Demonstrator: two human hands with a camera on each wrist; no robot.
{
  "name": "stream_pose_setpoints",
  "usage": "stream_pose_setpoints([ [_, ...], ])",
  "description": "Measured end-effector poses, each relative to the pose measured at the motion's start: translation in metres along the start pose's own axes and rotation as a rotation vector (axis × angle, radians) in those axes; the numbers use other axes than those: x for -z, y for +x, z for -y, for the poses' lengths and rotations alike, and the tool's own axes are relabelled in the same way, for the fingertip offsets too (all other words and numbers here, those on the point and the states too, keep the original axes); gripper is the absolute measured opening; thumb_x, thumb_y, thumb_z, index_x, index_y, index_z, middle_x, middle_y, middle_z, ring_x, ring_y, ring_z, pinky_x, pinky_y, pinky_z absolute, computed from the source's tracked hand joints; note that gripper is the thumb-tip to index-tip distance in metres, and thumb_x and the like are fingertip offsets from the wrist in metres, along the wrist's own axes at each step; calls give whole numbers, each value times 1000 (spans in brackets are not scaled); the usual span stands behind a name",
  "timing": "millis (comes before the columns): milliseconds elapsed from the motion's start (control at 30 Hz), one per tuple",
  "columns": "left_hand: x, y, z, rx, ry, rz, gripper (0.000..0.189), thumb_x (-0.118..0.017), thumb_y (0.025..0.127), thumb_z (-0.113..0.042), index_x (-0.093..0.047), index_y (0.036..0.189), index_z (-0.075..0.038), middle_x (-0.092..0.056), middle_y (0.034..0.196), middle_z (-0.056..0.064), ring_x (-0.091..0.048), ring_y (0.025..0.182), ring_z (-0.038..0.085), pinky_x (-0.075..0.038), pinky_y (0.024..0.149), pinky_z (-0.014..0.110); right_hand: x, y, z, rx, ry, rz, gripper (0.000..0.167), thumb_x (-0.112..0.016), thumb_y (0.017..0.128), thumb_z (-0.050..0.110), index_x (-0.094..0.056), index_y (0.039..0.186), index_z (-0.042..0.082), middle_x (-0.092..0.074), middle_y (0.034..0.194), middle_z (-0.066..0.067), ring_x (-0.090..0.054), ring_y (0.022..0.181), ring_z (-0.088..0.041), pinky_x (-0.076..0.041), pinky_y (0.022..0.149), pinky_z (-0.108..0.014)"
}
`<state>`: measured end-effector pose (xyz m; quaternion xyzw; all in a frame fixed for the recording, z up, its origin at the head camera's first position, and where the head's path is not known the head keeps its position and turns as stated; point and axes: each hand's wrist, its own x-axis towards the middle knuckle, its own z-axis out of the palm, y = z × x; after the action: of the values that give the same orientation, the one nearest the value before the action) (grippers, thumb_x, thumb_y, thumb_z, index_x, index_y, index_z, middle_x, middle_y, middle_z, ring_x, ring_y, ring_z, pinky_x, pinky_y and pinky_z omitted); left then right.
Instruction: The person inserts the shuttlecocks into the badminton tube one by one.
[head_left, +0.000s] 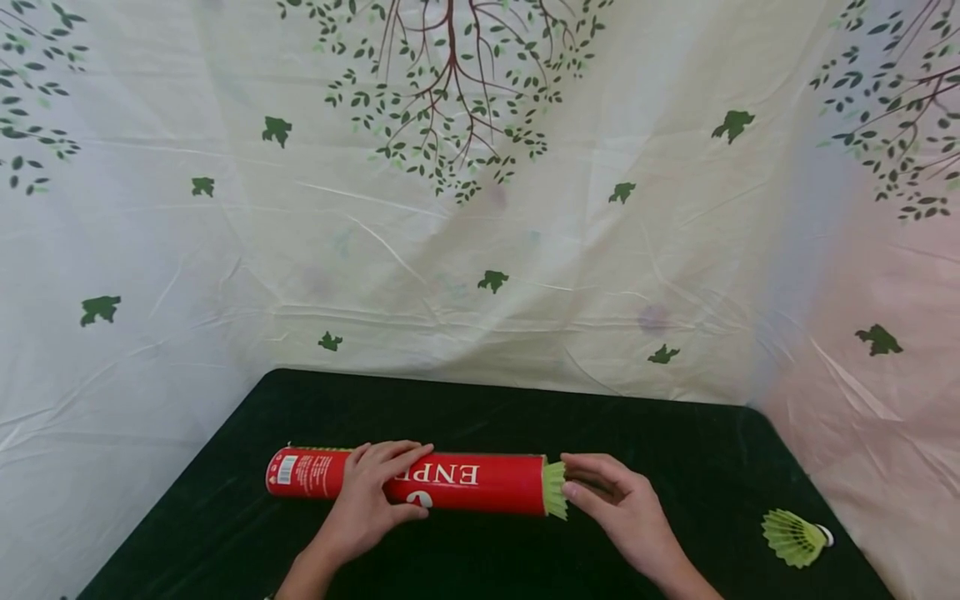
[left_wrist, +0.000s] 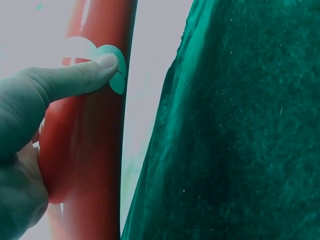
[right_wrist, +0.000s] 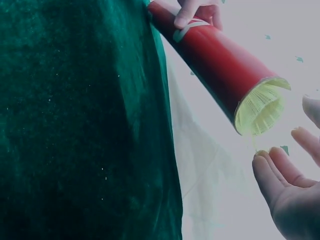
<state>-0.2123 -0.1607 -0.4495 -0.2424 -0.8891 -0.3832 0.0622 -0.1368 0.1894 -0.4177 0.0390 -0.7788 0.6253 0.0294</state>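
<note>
A red shuttlecock tube (head_left: pixel 491 492) with white lettering lies sideways across the dark green table. My left hand (head_left: pixel 367 496) grips it near the middle, with the thumb (left_wrist: pixel 85 77) on the near side and the other fingers over the top. From the tube's right end sticks the yellow-green skirt of a shuttlecock (head_left: pixel 554 490); its other end is hidden inside. Beside that skirt is my right hand (head_left: pixel 633 517), its thumb and fingers apart. In the right wrist view the right hand (right_wrist: pixel 295 195) holds nothing, its fingertips close to the tube's mouth.
A loose yellow-green shuttlecock (head_left: pixel 793 537) with a white base lies near the table's right edge. The dark green cloth (head_left: pixel 675 450) covers the table. Behind and at both sides hangs a pale curtain (head_left: pixel 420 275) printed with trees and green birds.
</note>
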Motion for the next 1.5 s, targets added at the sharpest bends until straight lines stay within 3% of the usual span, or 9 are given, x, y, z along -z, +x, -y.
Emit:
stream_pose_setpoints([
  [433,-5,0,0,-13,15,1,85,-91,67,-19,-54,138,-49,-54,137,-11,-48,126,21,-13,113,61,-16,5,-4,21,-57,2,41,-77,87,27,-67,126,18,-63,126,-6,-64,111,-24,-55,90,-34],
  [900,-1,0,1,-23,22,9,84,-91,68,-22,-53,138,-50,-53,138,-11,-48,126,20,-14,113,60,-11,2,0,12,-80,45,45,-76,88,30,-64,131,20,-60,131,-7,-63,113,-28,-55,85,-34],
  [1500,-3,0,3,-19,34,4,85,-91,67,-23,-52,137,-52,-54,136,-12,-49,125,20,-16,112,62,-10,5,2,-39,-97,46,45,-75,89,32,-65,131,17,-59,134,-12,-67,105,-27,-56,84,-45],
])
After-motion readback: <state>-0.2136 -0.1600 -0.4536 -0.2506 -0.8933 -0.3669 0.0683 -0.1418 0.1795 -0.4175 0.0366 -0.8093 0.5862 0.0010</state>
